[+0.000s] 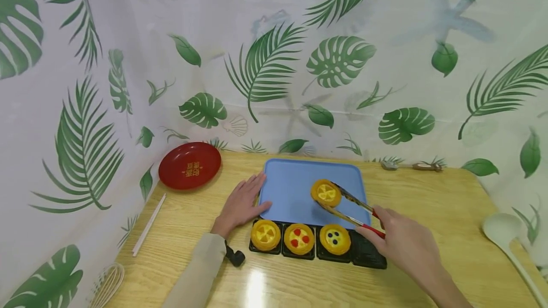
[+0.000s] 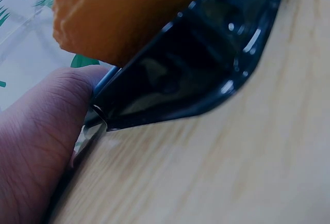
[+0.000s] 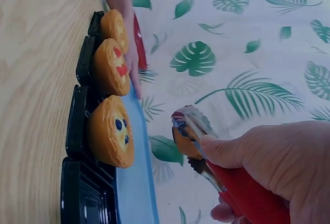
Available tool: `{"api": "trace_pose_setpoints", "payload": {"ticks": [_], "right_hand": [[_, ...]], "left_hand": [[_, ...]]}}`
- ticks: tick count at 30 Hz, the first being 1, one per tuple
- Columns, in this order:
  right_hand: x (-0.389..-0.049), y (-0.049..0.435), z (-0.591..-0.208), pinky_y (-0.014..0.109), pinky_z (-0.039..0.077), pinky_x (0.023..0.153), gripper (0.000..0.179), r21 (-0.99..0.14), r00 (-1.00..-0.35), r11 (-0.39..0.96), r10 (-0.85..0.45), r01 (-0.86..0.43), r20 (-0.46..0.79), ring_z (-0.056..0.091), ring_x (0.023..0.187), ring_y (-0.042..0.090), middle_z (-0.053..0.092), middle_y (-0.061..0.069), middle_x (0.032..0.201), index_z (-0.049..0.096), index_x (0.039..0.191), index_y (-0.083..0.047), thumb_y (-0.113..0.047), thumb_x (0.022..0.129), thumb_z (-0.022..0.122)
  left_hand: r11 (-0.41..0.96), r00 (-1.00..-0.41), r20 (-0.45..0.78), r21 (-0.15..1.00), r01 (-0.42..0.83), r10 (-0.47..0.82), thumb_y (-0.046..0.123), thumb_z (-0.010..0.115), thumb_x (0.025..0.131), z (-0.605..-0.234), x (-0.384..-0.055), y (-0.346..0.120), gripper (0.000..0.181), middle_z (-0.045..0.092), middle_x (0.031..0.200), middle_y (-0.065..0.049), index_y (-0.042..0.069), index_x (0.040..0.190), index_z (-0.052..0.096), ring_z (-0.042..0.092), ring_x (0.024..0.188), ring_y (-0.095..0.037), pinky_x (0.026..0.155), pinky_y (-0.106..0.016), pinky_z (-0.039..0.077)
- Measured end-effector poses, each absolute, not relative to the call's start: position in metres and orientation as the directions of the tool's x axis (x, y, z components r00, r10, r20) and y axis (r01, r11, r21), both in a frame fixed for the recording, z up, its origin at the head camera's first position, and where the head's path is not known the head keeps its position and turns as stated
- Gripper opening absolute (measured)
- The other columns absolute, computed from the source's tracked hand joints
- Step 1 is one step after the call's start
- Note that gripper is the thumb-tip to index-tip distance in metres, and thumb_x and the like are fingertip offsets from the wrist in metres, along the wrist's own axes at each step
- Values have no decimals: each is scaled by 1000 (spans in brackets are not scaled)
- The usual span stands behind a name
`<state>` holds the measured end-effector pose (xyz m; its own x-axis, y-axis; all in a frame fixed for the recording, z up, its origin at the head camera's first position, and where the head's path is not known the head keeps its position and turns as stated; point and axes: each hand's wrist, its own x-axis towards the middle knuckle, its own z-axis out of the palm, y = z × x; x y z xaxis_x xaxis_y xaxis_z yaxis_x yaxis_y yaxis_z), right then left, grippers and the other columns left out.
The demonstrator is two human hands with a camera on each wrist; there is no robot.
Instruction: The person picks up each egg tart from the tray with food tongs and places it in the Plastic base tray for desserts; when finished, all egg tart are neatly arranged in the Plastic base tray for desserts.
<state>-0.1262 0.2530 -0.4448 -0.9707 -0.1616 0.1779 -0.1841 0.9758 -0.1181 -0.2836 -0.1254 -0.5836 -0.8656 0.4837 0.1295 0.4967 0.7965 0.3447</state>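
Note:
My right hand (image 1: 408,239) grips red-handled metal tongs (image 1: 348,217), whose tips hold an egg tart (image 1: 326,193) above the blue tray (image 1: 291,182). In the right wrist view the tongs' red handle (image 3: 247,193) lies in my fingers and the tart (image 3: 184,140) sits between the scalloped ends. My left hand (image 1: 241,206) rests at the tray's left edge, fingers extended. Along the tray's near side stand black plastic cups holding a plain-topped tart (image 1: 265,235), a red-dotted tart (image 1: 298,239) and a blueberry tart (image 1: 335,239). The rightmost black cup (image 1: 369,251) contains no tart.
A red oval plate (image 1: 190,165) lies at the back left, with white chopsticks (image 1: 149,225) before it. A whisk (image 1: 107,286) is at the front left. On the right lies a pale ladle (image 1: 503,229). A leaf-print curtain (image 1: 274,75) borders the wooden table.

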Motion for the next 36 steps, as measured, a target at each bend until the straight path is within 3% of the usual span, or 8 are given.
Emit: {"api": "trace_pose_setpoints", "payload": {"ticks": [6, 11, 15, 19, 24, 31, 36], "right_hand": [[-101, 264, -444, 32, 32, 39, 72, -154, -987, 983, -78, -100, 140, 43, 49, 15, 70, 8, 85, 68, 118, -4, -70, 88, 70], [-81, 269, -449, 31, 34, 41, 76, -182, -997, 983, 4, -10, 72, 43, 50, 16, 65, 4, 77, 68, 118, -2, -71, 88, 69], [-66, 272, -454, 31, 33, 44, 74, -212, -998, 976, 58, 48, 40, 42, 50, 17, 51, -1, 68, 68, 114, -2, -72, 89, 68], [-50, 277, -460, 31, 29, 44, 60, -262, -995, 961, 97, 86, 28, 39, 48, 16, 45, -2, 66, 63, 96, -8, -67, 90, 70], [-38, 290, -466, 29, 28, 48, 57, -281, -988, 948, 131, 148, -80, 38, 49, 17, 41, 0, 64, 49, 84, -13, -67, 94, 65], [-22, 303, -489, 26, 23, 49, 51, -279, -995, 957, 96, 86, 23, 30, 48, 14, 36, -2, 64, 44, 80, -15, -51, 89, 80], [-17, 306, -503, 27, 24, 49, 51, -255, -991, 959, 130, 122, 14, 32, 48, 14, 36, -3, 62, 45, 80, -16, -53, 88, 79]], "left_hand": [[801, -866, 129, 336, 496, 483, 67, 43, 102, -587, -284, -126, 89, 16, 175, 0, 15, 169, 16, 16, 161, -24, 130, -47, 14], [797, -865, 129, 343, 498, 485, 67, 43, 102, -588, -283, -125, 88, 15, 175, 0, 16, 169, 15, 16, 161, -24, 130, -47, 14], [794, -861, 139, 338, 505, 489, 67, 44, 102, -588, -283, -124, 88, 16, 175, 0, 15, 169, 17, 18, 161, -25, 130, -48, 15], [800, -860, 132, 321, 508, 493, 69, 41, 103, -588, -285, -123, 89, 14, 175, 1, 16, 169, 15, 17, 161, -24, 130, -47, 15], [800, -861, 129, 323, 506, 492, 70, 41, 102, -587, -285, -123, 90, 14, 175, 0, 16, 169, 15, 17, 161, -25, 130, -47, 15], [791, -857, 158, 333, 514, 490, 68, 45, 102, -585, -284, -124, 90, 18, 174, -2, 13, 168, 19, 20, 160, -27, 130, -48, 17], [796, -861, 147, 332, 506, 486, 69, 43, 102, -586, -285, -123, 90, 16, 175, 1, 15, 169, 17, 18, 161, -25, 130, -47, 15]]}}
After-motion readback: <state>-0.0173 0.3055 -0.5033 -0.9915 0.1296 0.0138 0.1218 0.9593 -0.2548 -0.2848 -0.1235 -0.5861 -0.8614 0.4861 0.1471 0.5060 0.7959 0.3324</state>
